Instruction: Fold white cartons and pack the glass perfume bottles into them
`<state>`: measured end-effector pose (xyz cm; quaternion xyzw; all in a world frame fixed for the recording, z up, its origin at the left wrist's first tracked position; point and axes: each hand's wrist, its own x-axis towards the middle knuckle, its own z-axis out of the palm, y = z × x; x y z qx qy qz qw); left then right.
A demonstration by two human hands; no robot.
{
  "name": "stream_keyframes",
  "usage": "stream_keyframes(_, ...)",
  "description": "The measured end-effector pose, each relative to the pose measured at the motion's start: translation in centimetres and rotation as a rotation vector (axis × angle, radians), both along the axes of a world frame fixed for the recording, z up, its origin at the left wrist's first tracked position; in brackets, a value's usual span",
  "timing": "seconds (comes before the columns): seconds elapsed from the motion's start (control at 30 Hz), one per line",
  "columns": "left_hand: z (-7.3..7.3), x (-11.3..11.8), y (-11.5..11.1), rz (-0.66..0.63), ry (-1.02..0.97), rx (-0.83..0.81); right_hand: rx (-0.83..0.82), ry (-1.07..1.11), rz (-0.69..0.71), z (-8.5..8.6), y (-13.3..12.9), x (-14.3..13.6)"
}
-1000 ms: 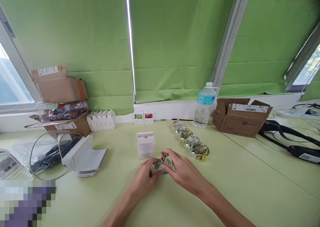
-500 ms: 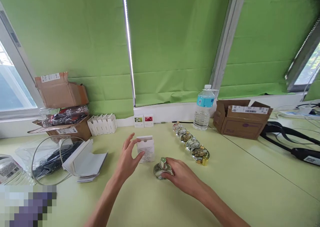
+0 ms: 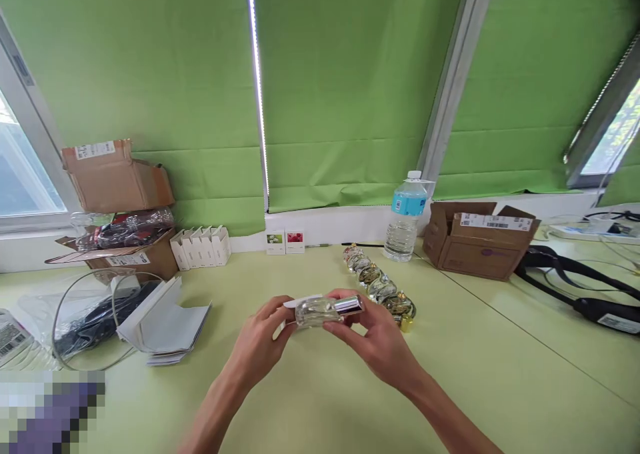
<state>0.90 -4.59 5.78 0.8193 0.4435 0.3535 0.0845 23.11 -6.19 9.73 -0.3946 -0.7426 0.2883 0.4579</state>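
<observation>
Tipped on its side, a clear glass bottle with a shiny silver cap pointing right is between my hands, above the table. My right hand grips it near the cap. My left hand is closed on a small white box, which is mostly hidden behind the bottle and fingers. The bottle's base is at the box. Behind my right hand, a row of several glass bottles runs back across the table.
Two small picture boxes stand by the wall, with white cartons to their left. A water bottle and a brown box stand back right. Folded white card lies left, near cables.
My right hand has lifted the bottle off the table and turned it sideways toward the box. My left hand has closed on the white box, which has been tilted.
</observation>
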Motion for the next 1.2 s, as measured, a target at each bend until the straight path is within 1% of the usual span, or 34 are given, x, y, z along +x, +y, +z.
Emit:
stream_keyframes(0.07,-0.3,0.0,-0.3,-0.001,0.054,0.025,0.034,-0.022,0.035,0.6,0.4,-0.4)
stream_keyframes(0.13,-0.4,0.0,-0.6,-0.005,0.055,0.036,0.051,-0.068,0.053,0.9,0.7,-0.6)
stream_keyframes(0.23,-0.3,-0.1,-0.9,-0.021,-0.034,-0.015,0.079,-0.126,0.085,1.0,1.0,-0.7)
stream_keyframes(0.33,-0.2,-0.3,-1.0,0.002,-0.132,-0.081,0.134,-0.220,0.127,0.8,1.0,-0.8)
stream_keyframes(0.5,-0.4,0.0,-1.1,0.064,-0.210,-0.124,0.226,-0.430,0.079,0.8,0.9,-1.2)
stream_keyframes(0.57,-0.4,0.1,-1.2,0.050,-0.209,-0.120,0.254,-0.529,0.080,1.1,1.2,-1.4)
stream_keyframes(0.67,-0.5,0.2,-1.2,0.040,-0.198,-0.108,0.254,-0.629,0.106,1.6,1.7,-1.8)
stream_keyframes(0.77,-0.7,0.1,-1.1,0.044,-0.200,-0.098,0.275,-0.651,0.126,1.8,2.1,-2.0)
stream_keyframes(0.87,-0.9,0.0,-0.9,0.017,-0.210,-0.076,0.319,-0.645,0.141,1.5,2.0,-2.0)
stream_keyframes(1.07,-1.3,0.1,-0.8,0.005,-0.196,-0.070,0.364,-0.610,0.088,0.2,1.8,-2.2)
stream_keyframes(1.2,-1.2,0.1,-0.7,-0.003,-0.199,-0.069,0.393,-0.612,0.060,-0.3,2.0,-2.6)
